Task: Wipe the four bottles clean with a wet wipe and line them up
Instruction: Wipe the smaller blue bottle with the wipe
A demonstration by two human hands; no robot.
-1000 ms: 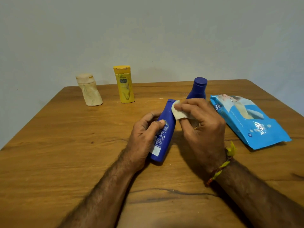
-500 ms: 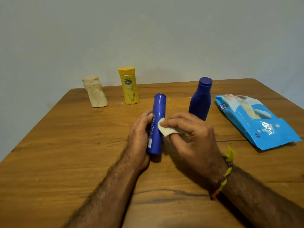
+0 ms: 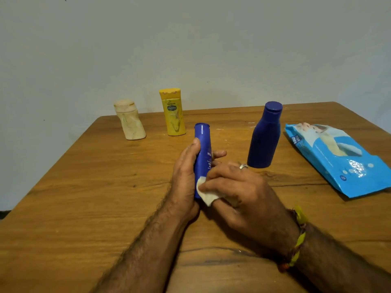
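item 1, nearest me: my right hand (image 3: 239,193), fingers curled round a folded white wet wipe (image 3: 206,195), pressing it to the lower body of item 2.
item 2: slim blue plastic bottle with a white label (image 3: 202,153), upright, gripped round its middle by my left hand (image 3: 185,178), thumb on one side, fingertips showing on the other.
item 3, just beyond my right hand: rounded dark blue plastic bottle with a screw cap (image 3: 264,138), standing.
item 4, well right of my right hand: blue wet-wipe packet (image 3: 340,157), lying flat.
items 5 and 6, beyond my left hand: yellow plastic lotion bottle (image 3: 173,113); cream marbled bottle, leaning in shape (image 3: 130,120).
handling note: i would turn the bottle in the left-hand grip, so the wipe reaches the covered parts.
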